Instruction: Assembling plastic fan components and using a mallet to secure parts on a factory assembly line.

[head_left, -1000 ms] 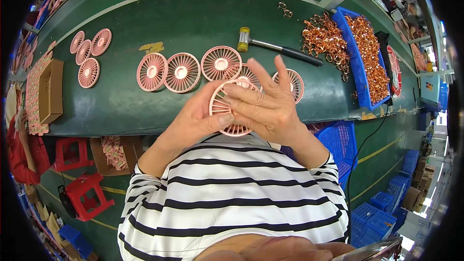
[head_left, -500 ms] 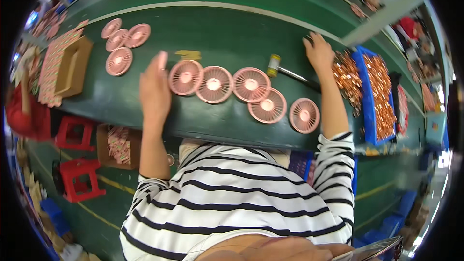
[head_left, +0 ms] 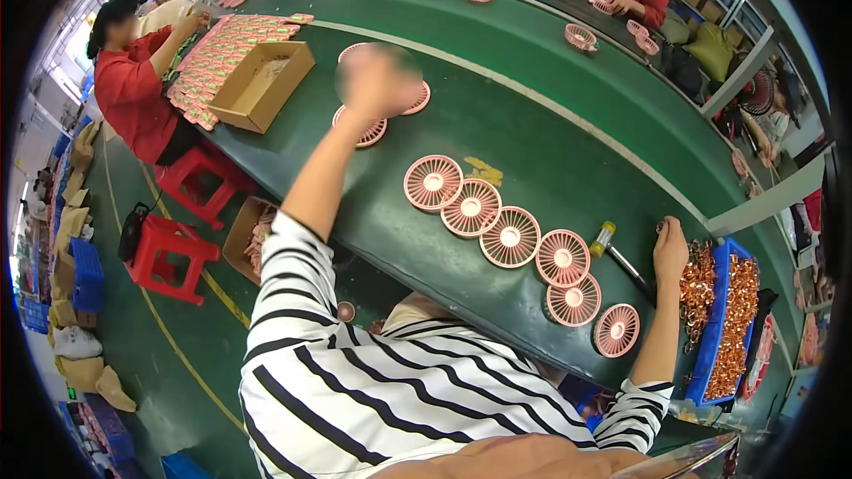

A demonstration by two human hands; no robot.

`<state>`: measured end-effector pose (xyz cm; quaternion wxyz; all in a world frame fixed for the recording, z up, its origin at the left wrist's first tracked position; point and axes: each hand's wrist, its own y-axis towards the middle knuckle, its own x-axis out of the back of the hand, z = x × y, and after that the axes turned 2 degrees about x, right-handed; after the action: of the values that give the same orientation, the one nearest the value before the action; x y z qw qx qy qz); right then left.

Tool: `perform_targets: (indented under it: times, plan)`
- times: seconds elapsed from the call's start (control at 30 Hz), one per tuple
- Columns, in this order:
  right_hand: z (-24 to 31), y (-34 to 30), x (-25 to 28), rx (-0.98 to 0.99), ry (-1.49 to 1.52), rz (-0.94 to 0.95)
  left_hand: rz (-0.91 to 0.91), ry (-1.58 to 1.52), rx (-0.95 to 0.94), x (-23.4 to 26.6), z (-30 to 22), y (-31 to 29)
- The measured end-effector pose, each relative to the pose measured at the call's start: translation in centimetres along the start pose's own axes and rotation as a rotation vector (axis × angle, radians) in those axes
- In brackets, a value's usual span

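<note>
Pink round grilles (head_left: 509,237) lie on the green surface (head_left: 390,222): five make a slanting chain, neighbours touching or nearly so, and a sixth sits just apart at the right, near the front edge. A broad green band runs between the chain and the far edge; toward the right the margin along the front edge narrows. More grilles cluster well off to the left, under the left hand (head_left: 377,82); it is blurred, so I cannot tell whether it grips one. The right hand (head_left: 671,250), fingers curled, is beside a heap of coppery rings (head_left: 697,291); whether it pinches anything, I cannot tell. A yellow-headed mallet (head_left: 604,238) lies near it. The blue tray (head_left: 713,339) is full of such rings. An open cardboard box (head_left: 238,115) on the left contains some small bits.
</note>
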<state>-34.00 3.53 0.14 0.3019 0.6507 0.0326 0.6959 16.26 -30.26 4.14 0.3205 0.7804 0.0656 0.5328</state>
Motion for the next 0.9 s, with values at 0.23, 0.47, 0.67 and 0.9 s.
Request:
perform_targets:
  times: [0.23,0.47,0.67,0.9]
  plan:
    - [-1.6,-0.1,0.0,-0.183,-0.336,0.030,0.274,0.134,0.635,-6.8,7.4,9.4]
    - [-0.3,0.4,0.5,-0.166,-0.273,0.016,0.207,0.103,0.633,-9.9,13.6,9.7]
    - [0.4,-2.1,3.2,-0.160,-0.049,0.061,0.309,0.239,0.452,-7.7,12.4,10.8]
    - [0.3,-3.9,3.3,-0.043,0.103,-0.040,0.068,-0.082,0.026,-2.7,5.6,5.9]
